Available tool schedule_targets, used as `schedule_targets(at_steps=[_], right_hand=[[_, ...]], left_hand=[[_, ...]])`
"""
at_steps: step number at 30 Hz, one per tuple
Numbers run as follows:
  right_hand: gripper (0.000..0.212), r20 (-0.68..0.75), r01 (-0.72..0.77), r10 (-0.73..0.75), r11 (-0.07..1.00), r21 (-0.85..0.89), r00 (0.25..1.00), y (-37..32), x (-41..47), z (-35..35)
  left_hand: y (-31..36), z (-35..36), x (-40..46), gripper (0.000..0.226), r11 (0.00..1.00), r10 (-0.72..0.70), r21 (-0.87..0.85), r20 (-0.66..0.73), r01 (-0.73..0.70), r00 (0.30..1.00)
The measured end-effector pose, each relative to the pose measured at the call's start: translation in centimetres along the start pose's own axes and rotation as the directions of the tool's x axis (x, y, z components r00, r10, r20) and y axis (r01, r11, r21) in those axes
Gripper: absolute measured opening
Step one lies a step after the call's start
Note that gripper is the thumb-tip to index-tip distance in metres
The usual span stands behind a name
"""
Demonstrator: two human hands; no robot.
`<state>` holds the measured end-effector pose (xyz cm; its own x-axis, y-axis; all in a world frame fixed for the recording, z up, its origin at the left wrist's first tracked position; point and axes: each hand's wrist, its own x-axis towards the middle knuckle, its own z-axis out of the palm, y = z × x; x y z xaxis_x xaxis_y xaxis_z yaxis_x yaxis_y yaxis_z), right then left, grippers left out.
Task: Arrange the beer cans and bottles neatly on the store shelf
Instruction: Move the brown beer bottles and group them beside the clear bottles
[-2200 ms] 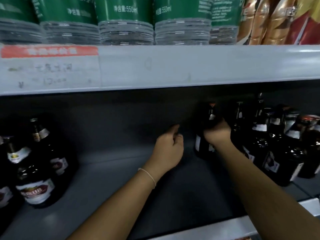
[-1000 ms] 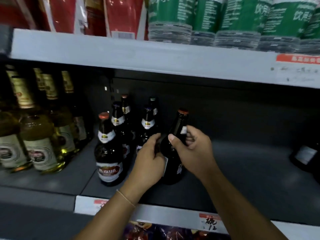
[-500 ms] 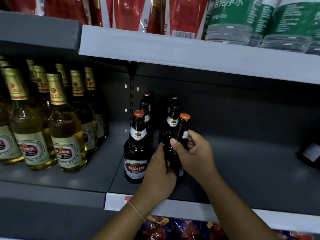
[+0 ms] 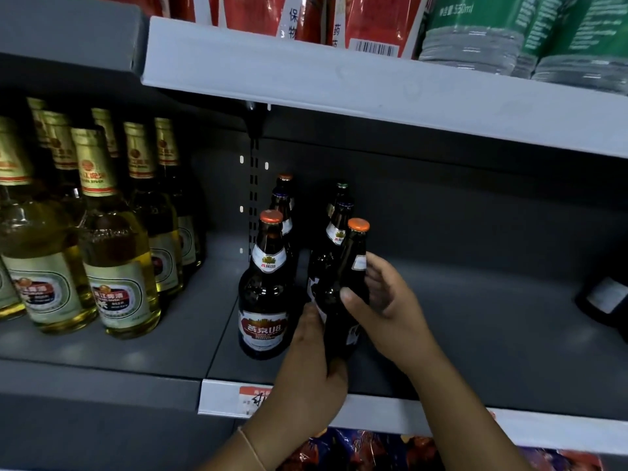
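Gripped by left hand (image 4: 311,372) low and right hand (image 4: 384,309) at the shoulder, dark-brown orange-capped glass beer bottle (image 4: 345,300) at the grey metal shelf (image 4: 475,334) front, beside labelled brown front-row bottle (image 4: 263,294); apparently mid-placement, needing label turned forward and release.

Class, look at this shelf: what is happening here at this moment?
A person is stocking a store shelf. Both hands hold one dark beer bottle with an orange cap: the left hand wraps its lower body, the right hand grips its shoulder. It stands at the front of the right row, beside a labelled dark bottle. Pale beer bottles stand further left.
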<state>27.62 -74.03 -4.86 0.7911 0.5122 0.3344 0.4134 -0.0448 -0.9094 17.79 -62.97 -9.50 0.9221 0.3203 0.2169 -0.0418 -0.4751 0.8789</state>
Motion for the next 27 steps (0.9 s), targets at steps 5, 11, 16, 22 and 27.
schedule_targets(at_steps=[5, 11, 16, 22, 27], right_hand=[[0.072, 0.200, -0.072, 0.050, 0.992, 0.106, 0.979, 2.4, -1.6, -1.4], [0.076, 0.136, -0.090, 0.078, 0.992, 0.085, 0.988, 3.7, -1.9, -0.5], [0.079, -0.041, -0.092, 0.095, 0.993, 0.072, 0.995, 4.7, -2.3, 0.2], [0.082, 0.111, -0.182, 0.180, 0.983, 0.005, 0.977, 5.5, -3.0, 0.3], [0.076, 0.061, -0.180, 0.185, 0.981, -0.076, 0.981, 5.4, -2.9, 0.7]], left_hand=[[-0.6, -0.2, -0.9, 0.078, 1.000, 0.012, 0.025, 0.014, -0.012, 1.000], [-1.2, -0.4, -0.7, 0.080, 0.999, 0.004, 0.050, 0.058, -0.007, 0.998], [-1.8, -0.9, 0.1, 0.078, 0.998, -0.009, -0.059, 0.083, 0.014, 0.997], [-3.2, -0.5, -0.8, 0.068, 0.975, -0.080, -0.207, 0.019, 0.083, 0.997], [-2.5, -0.9, -0.6, 0.073, 0.977, -0.073, -0.196, 0.074, 0.086, 0.995]])
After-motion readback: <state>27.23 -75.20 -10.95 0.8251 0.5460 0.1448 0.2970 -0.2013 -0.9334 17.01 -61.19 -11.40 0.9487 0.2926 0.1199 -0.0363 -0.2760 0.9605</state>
